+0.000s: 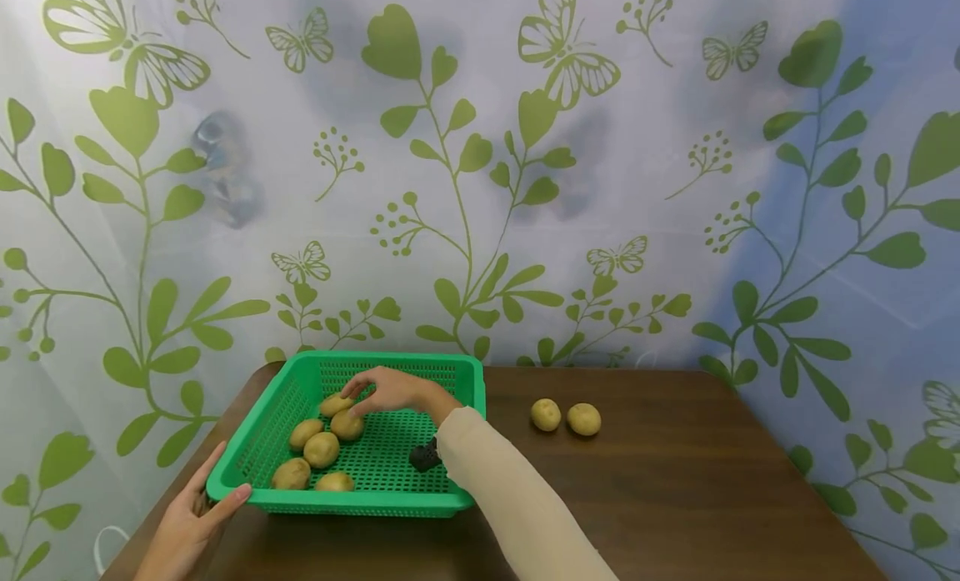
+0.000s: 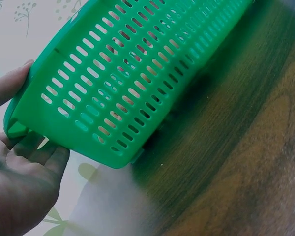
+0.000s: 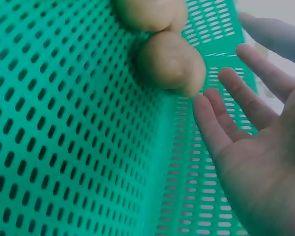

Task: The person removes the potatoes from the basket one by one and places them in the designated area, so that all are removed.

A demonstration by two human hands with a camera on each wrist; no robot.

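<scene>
A green plastic basket (image 1: 375, 499) with slotted walls stands on the table, several potatoes (image 1: 322, 450) lying in its left part. At its front left corner my left hand (image 1: 187, 518) grips the rim, thumb above and fingers underneath, as the left wrist view shows too. Inside the basket, my right hand (image 1: 393, 389) hovers over the potatoes at the back left. Its fingers are spread and loosely bent in the right wrist view, just beside a potato (image 3: 169, 61), with nothing held. Whether a fingertip touches it, I cannot tell.
Two more potatoes, one left (image 1: 545, 414) and one right (image 1: 583, 419), lie on the brown wooden table (image 1: 675, 481) to the right of the basket. A small black object (image 1: 425, 457) shows by the right sleeve. Behind the table hangs a leaf-patterned curtain (image 1: 480, 231).
</scene>
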